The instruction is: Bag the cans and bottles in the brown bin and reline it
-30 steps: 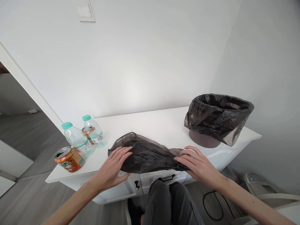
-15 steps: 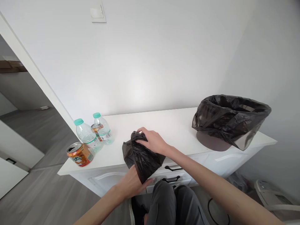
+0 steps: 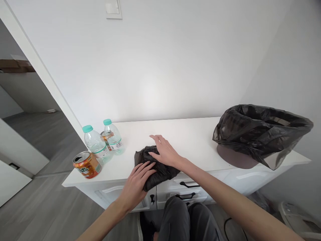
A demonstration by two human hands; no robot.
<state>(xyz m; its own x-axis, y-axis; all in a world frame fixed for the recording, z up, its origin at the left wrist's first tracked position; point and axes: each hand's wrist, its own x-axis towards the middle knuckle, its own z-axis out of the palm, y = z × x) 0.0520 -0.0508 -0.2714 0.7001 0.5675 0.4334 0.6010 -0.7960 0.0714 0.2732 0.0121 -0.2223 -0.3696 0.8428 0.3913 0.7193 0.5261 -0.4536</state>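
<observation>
A bunched black plastic bag [image 3: 160,174] lies at the front edge of the white cabinet top, partly hanging over it. My left hand [image 3: 136,183] rests on the bag's left side, its fingers stretched out over the folds. On the bag's upper side is my right hand [image 3: 166,152], with thumb and fingers apart; its far fingers reach past the bag. Whatever may be inside the bag is hidden.
An orange drink can [image 3: 87,164] stands at the left end, beside clear bottles with green caps [image 3: 96,144] [image 3: 114,139]. Another can [image 3: 105,138] is partly hidden behind them. A brown bin [image 3: 234,157] lined with a black bag [image 3: 250,134] stands right.
My left hand has moved from under the bag's front to on top of it. The bag is lower and more compact. My right hand's fingers have loosened from the bag.
</observation>
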